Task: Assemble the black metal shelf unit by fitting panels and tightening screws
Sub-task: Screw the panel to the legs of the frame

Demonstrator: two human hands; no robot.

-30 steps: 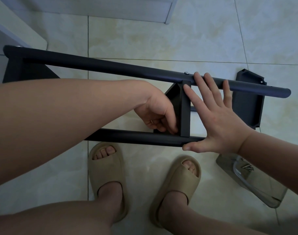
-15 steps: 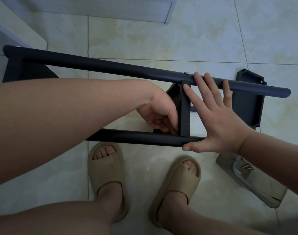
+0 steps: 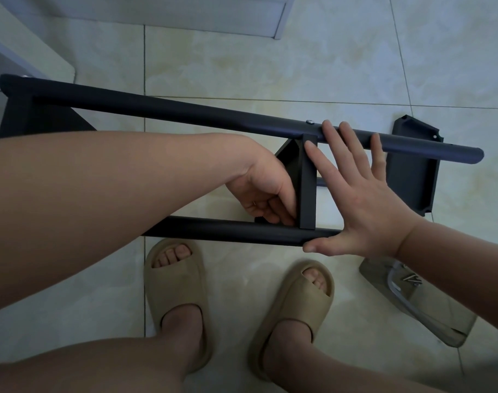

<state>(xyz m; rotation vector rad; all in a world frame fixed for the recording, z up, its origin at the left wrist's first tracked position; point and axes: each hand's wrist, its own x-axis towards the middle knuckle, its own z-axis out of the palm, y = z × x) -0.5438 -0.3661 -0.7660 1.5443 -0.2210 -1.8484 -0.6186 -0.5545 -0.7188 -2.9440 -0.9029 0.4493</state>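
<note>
Shelf frame (image 3: 185, 112) stood on the floor (image 3: 270, 66), middle panel (image 3: 308, 182) seated between its tubes; right hand (image 3: 364, 199) pressed flat, fingers spread; left hand (image 3: 266, 194) curled at the joint, grip unclear; spare panel (image 3: 412, 171) and screws (image 3: 410, 279) lay unfitted.

The panel (image 3: 308, 188) blocks the gap between tubes (image 3: 185, 113).
</note>
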